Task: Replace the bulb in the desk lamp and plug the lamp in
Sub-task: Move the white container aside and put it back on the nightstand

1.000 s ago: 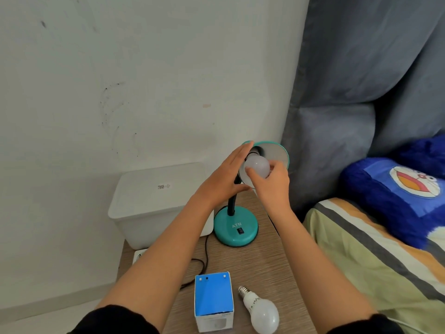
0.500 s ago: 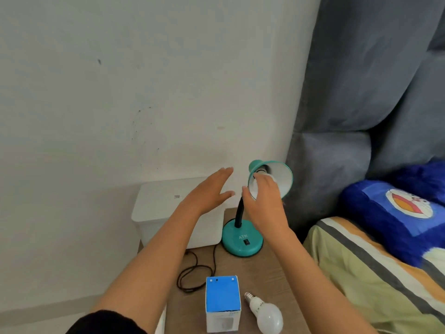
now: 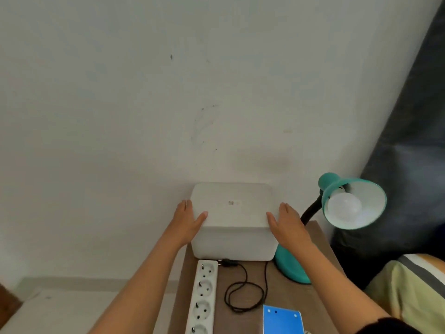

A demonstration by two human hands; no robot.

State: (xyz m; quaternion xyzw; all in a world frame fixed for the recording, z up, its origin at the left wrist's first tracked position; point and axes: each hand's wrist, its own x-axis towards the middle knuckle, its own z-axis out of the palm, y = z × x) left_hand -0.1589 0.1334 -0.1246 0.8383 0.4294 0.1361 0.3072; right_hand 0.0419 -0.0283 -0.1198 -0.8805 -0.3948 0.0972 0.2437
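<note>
The teal desk lamp (image 3: 330, 189) stands at the table's right side, its shade tilted toward me with a white bulb (image 3: 344, 206) seated inside. Its black plug (image 3: 228, 262) lies loose on the table beside the far end of the white power strip (image 3: 203, 297), outside any socket, and the cord (image 3: 245, 294) is coiled nearby. My left hand (image 3: 189, 221) presses the left side of a white lidded box (image 3: 232, 220), thumb on the lid. My right hand (image 3: 287, 224) presses the box's right side the same way.
The wooden table (image 3: 255, 276) is narrow. A blue-topped bulb carton (image 3: 281, 320) stands at its near edge. The wall sits right behind the white box. A grey padded headboard (image 3: 409, 165) and a bed with striped bedding (image 3: 409, 285) lie to the right.
Both hands left the lamp shade and bulb and dropped left onto the sides of the white box. My view swung left and down, bringing the power strip into sight.
</note>
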